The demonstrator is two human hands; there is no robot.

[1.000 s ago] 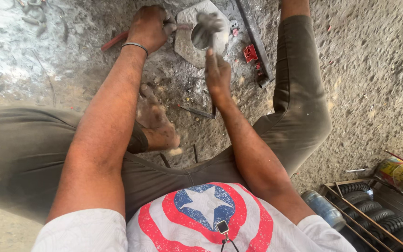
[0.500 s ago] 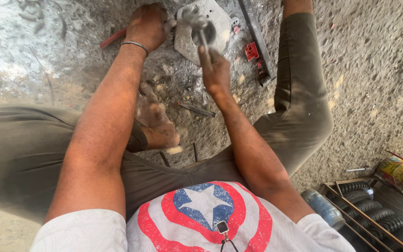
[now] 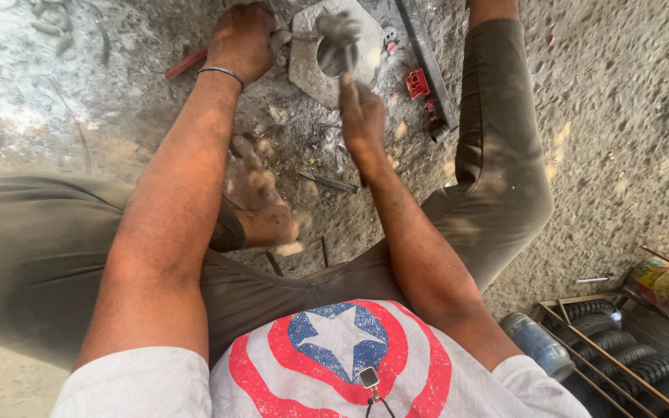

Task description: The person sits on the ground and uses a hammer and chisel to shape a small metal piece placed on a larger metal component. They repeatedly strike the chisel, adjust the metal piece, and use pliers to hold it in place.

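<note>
Down near me at the right, a rack of dark tyres (image 3: 621,348) sits beside a blue-grey plastic bottle (image 3: 537,344), and just beyond them stands a yellow-and-red tin (image 3: 663,285) with a label too blurred to make out. I am seated on the dusty concrete floor (image 3: 621,116), knees spread, one bare foot (image 3: 261,203) tucked between them.

Farther out, my right hand (image 3: 361,120) is closed tight, fingers together around the handle of a hammer (image 3: 340,39). Its grey head is blurred, up at the far end, right over the opening of a flat grey metal plate (image 3: 303,66) that lies on the floor. A dark metal rod (image 3: 327,183) lies on the floor just near of that hand.

At the far left, my left hand (image 3: 243,40), with a thin metal bangle (image 3: 221,72) on the wrist, is clamped on a red-handled tool (image 3: 186,65). The red grip sticks out to the left and the tool's working end reaches right toward the plate, meeting it about where the hammer head is.

Right of the plate, a small red block (image 3: 417,82) rests beside a long dark metal bar (image 3: 426,62) running near to far.
</note>
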